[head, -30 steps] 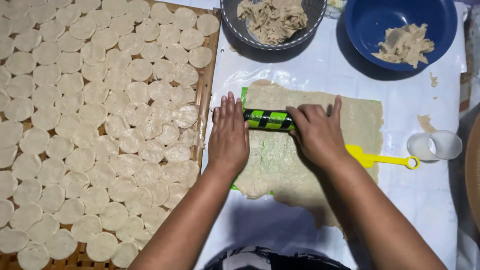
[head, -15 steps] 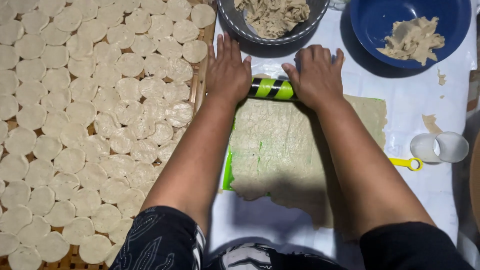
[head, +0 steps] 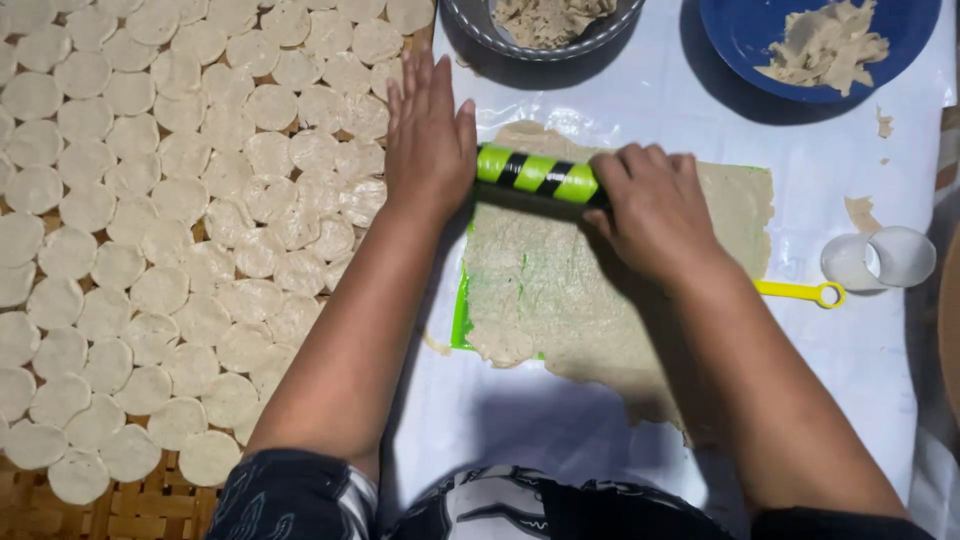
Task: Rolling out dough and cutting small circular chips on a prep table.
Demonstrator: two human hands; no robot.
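Note:
A green-and-black striped rolling pin (head: 537, 174) lies across the far end of a thin flattened sheet of pale dough (head: 560, 290), which rests on a green board (head: 462, 312). My left hand (head: 430, 140) presses flat on the pin's left end, fingers stretched forward. My right hand (head: 655, 205) curls over the pin's right end. Both forearms reach out over the dough sheet.
Several round dough discs (head: 160, 210) cover a woven bamboo tray (head: 120, 505) on the left. A grey bowl (head: 470, 25) and a blue bowl (head: 745, 45) hold dough scraps at the back. A yellow handle (head: 800, 292) and a white ring cutter (head: 880, 258) lie on the right of the white plastic sheet (head: 830, 380).
The pin rolled away from me up the dough sheet, then came slightly back. My right hand has changed from flat to curled over the pin.

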